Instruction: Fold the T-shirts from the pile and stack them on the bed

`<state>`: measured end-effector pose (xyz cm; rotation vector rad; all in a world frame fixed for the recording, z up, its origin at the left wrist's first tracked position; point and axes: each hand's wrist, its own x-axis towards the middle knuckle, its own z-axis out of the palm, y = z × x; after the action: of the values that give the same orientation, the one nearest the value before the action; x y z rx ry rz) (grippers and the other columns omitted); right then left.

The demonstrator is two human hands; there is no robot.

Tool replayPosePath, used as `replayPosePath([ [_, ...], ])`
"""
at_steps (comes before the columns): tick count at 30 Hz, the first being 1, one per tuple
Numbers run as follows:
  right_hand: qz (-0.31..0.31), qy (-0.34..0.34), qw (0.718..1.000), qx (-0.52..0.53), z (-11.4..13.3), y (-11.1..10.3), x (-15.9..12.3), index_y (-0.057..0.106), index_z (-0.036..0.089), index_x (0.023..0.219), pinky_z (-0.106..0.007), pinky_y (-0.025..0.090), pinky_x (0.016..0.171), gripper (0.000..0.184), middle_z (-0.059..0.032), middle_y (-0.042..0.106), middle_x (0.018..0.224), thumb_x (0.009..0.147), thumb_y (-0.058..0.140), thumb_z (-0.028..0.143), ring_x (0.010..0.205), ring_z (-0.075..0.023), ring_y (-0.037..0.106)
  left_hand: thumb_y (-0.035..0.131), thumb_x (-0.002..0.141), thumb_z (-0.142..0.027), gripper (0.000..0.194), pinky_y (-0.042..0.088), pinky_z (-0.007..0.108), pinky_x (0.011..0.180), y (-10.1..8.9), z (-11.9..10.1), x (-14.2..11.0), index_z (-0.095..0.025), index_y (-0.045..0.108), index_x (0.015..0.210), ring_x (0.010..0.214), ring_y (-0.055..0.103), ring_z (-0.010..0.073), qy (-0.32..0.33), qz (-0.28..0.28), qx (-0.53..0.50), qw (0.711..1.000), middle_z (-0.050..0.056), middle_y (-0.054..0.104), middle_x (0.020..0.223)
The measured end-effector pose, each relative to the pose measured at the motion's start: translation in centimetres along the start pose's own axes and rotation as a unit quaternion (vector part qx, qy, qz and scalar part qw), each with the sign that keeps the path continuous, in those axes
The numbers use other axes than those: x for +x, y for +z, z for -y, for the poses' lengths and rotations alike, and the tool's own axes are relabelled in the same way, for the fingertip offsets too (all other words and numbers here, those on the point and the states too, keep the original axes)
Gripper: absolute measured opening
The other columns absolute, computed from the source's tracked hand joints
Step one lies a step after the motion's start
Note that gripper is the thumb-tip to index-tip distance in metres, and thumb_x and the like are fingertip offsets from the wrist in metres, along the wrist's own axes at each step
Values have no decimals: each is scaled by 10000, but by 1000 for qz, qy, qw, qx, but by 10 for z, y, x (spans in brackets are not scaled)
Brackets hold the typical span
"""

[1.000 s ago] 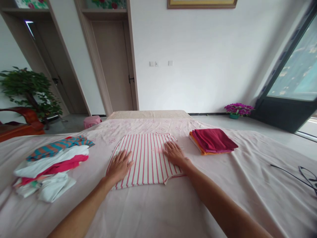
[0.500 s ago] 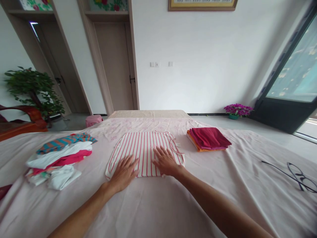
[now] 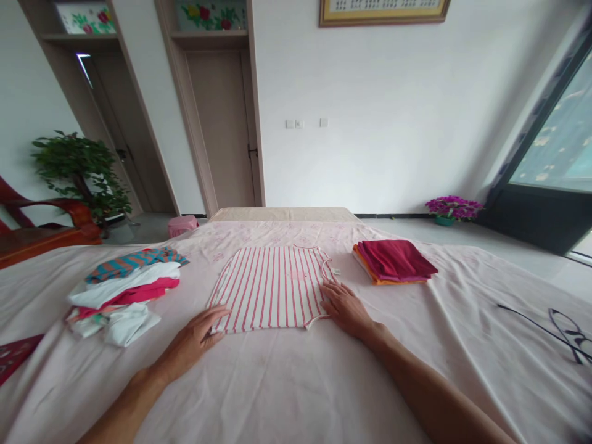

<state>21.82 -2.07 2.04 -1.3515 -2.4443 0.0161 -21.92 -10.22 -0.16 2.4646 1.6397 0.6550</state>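
A white sleeveless top with red stripes (image 3: 268, 293) lies flat on the pale pink bed sheet (image 3: 287, 394), its neckline toward the right. A faint pink print shows near its neck. My left hand (image 3: 201, 330) rests at the near left corner of the top, fingers stretched over the edge and thumb apart from them. At the near right side, my right hand (image 3: 346, 308) lies open, its fingertips touching the cloth beside an armhole. Neither hand grips anything that I can see.
To the left is a loose heap of clothes (image 3: 124, 293). A folded dark red and orange stack (image 3: 395, 260) sits right of the top. Eyeglasses (image 3: 567, 333) lie at the far right. A dark red item (image 3: 18, 357) shows at the left edge.
Both hands have moved apart from the middle of the top, the left to its left corner and the right to its right side. The pink print is now uncovered. The view has shifted slightly.
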Motion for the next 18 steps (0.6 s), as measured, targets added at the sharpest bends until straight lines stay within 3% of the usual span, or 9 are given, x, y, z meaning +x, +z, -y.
replayPosePath([
  [3, -16, 0, 999, 43, -4, -12, -6, 675, 244, 1162, -364, 395, 1018, 326, -74, 671, 1202, 908, 517, 374, 1156, -223, 565, 490, 907, -349, 295, 474, 302, 1024, -11, 1, -4, -266, 670, 1125, 1159, 607, 180, 3, -5, -29, 1000, 38, 669, 1221],
  [6, 24, -27, 996, 82, -8, -27, -8, 723, 247, 996, -332, 437, 931, 229, -59, 715, 1015, 825, 572, 271, 1001, -214, 612, 476, 889, -260, 271, 493, 273, 981, -20, -2, -4, -279, 689, 1056, 1074, 645, 159, 17, 1, -34, 999, 14, 699, 1139],
  [12, 125, -59, 986, 92, -12, -51, -10, 680, 252, 1102, -315, 430, 916, 587, -62, 666, 1123, 593, 492, 30, 1062, -220, 578, 490, 866, -232, 232, 512, 268, 932, -20, -3, -3, -274, 677, 998, 1014, 661, 162, 20, -22, -23, 999, 18, 710, 1064],
  [14, 120, -48, 989, 70, -11, -53, -10, 681, 243, 1054, -307, 426, 899, 557, -68, 666, 1104, 597, 468, 7, 1048, -215, 579, 484, 867, -233, 209, 520, 268, 912, -17, -2, -3, -268, 665, 965, 994, 665, 166, 16, -33, -23, 999, 23, 712, 1031],
  [18, 72, -34, 996, 39, -10, -41, -9, 694, 224, 972, -310, 423, 892, 385, -78, 688, 1005, 733, 450, 44, 990, -207, 597, 470, 857, -233, 183, 501, 290, 964, -9, 3, -1, -258, 633, 934, 1065, 646, 176, 2, -62, -28, 998, 32, 706, 1057],
])
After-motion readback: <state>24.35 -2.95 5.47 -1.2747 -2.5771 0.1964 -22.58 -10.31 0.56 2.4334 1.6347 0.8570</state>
